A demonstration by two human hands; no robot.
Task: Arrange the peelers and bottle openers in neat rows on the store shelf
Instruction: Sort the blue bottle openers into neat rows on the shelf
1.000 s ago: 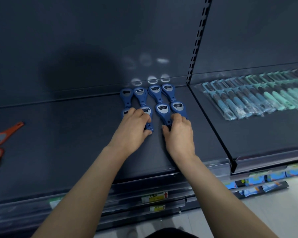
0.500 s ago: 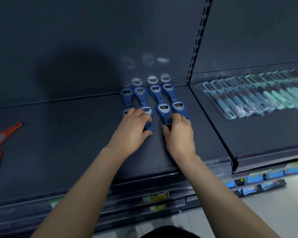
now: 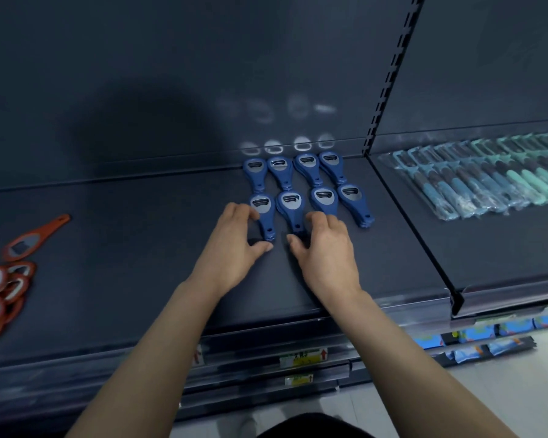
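Big dark shelf (image 3: 124, 263) first. Over on the right section, bagged peelers (image 3: 487, 181) fanned in one overlapping row, tidy-ish already. At the left edge, orange bottle openers (image 3: 0, 289) heaped loose, not sorted yet. Middle-right, blue bottle openers (image 3: 307, 172) stacked in two rows of four, heads far, handles near, tucked up to the back wall, probably to keep the front free. Left hand (image 3: 234, 245) loose and wide, fingertips just touching the left edge of the near-left stack, gripping nothing. Right hand (image 3: 326, 248) curled over the handles of the two middle near stacks; can't tell if pinching or only nudging.
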